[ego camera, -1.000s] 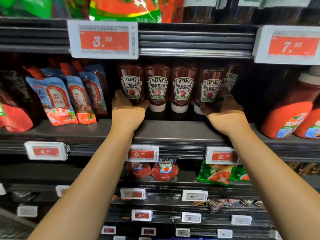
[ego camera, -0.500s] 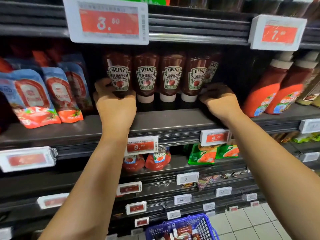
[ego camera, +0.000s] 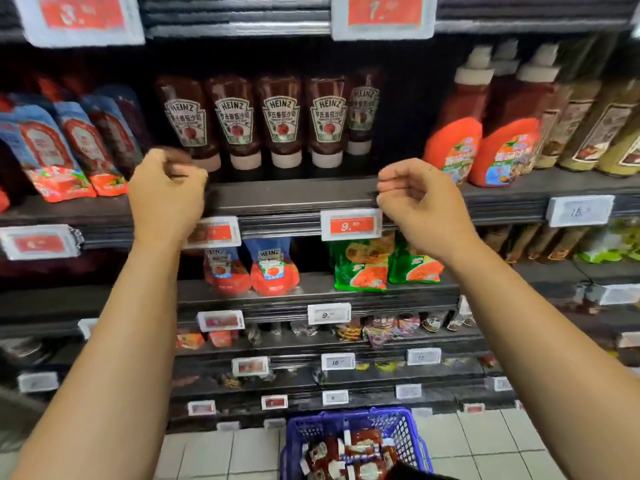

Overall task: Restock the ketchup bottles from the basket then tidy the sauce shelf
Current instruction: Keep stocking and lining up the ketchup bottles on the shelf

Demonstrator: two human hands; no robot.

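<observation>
Both grips (ego camera: 166, 188) (ego camera: 420, 199) below ketchup bottles (ego camera: 256, 123)

This is a shop, a supermarket aisle. Dark shelves (ego camera: 294, 199) run in tiers, each front edge carrying price tags (ego camera: 351, 225) with red panels and numbers. Identical ketchup bottles (ego camera: 235, 123) stand in a facing row, with sauce pouches (ego camera: 69, 150) and larger red bottles (ego camera: 453, 133) beside them. A blue shopping basket (ego camera: 356, 431) sits on the pale tiled floor (ego camera: 485, 441).
</observation>
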